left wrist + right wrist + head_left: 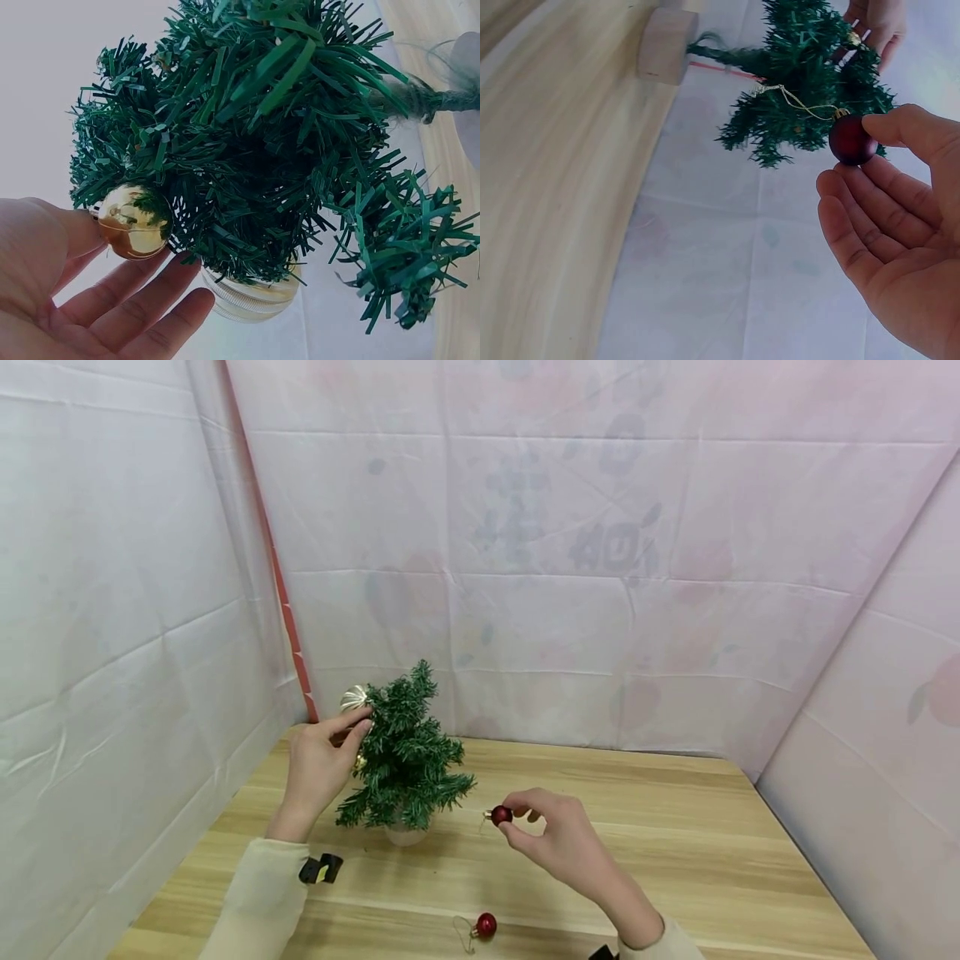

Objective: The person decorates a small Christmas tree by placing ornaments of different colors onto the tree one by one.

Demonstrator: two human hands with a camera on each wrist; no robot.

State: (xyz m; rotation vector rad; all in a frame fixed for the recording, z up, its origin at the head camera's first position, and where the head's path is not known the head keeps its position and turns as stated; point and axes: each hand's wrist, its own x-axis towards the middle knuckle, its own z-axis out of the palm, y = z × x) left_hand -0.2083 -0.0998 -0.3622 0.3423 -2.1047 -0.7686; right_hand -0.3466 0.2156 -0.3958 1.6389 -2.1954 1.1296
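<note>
The person's left hand is reaching to the artificial Christmas tree, its fingertips meeting the green needles on the near side; whether it is pinching a twig there or only touching, the views are not showing. A shiny gold ball is hanging right against that hand, partly covering a digit, while a striped ball is showing just beyond its fingertips. The right hand is pinching a dark red ball between thumb and fingers, the other fingers curving loosely below; the ball's gold cap and thin string loop are pointing away from the palm, toward the tree. In the head view, this ball is sitting between the two hands, apart from the branches. The tree is standing upright on its pale round base, right of the left hand and left of the right hand. A second red ball with its own string is lying on the wood-grain table, nearer the person than either hand. Beyond both hands, creased pale cloth with faint printing is hanging behind the table.
</note>
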